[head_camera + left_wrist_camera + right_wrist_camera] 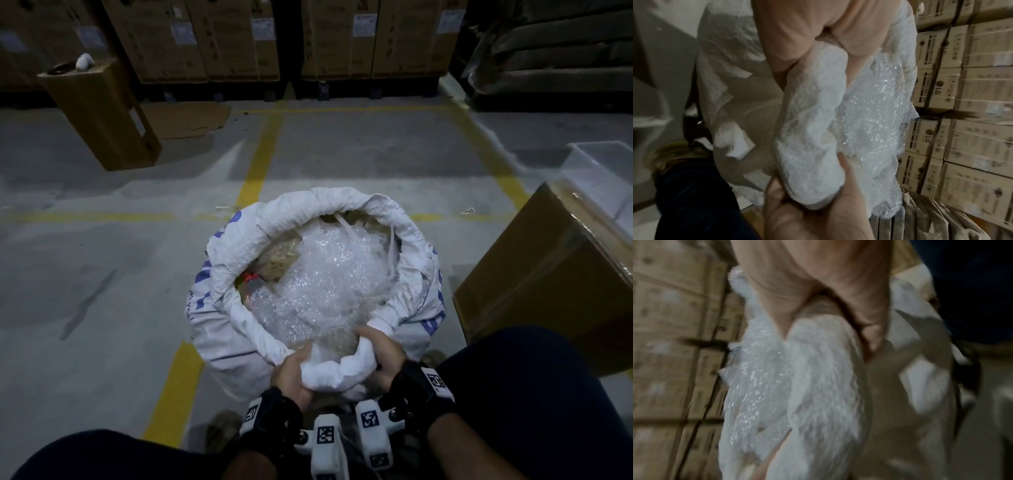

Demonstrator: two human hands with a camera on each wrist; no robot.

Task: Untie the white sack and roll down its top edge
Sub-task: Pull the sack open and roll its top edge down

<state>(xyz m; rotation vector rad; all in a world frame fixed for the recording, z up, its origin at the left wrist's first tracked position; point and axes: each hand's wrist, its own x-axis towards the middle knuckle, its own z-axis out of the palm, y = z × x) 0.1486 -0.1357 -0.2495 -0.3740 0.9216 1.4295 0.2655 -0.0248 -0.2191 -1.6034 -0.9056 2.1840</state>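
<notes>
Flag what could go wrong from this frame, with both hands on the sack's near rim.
Both the left hand and the right hand grip the rolled rim of the sack on the near side only, so it might tip toward the person. The bubble wrap heaped at the mouth could spill out.

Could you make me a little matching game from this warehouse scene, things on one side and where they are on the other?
Things:
1. bubble wrap
2. hands (left, right)
3. tilted cardboard box
4. yellow lines

Places:
A. painted on the floor
B. far left, leaning
C. inside the white sack
D. gripping the sack's rolled near rim

Pairs: 1-C, 2-D, 3-B, 4-A
</notes>
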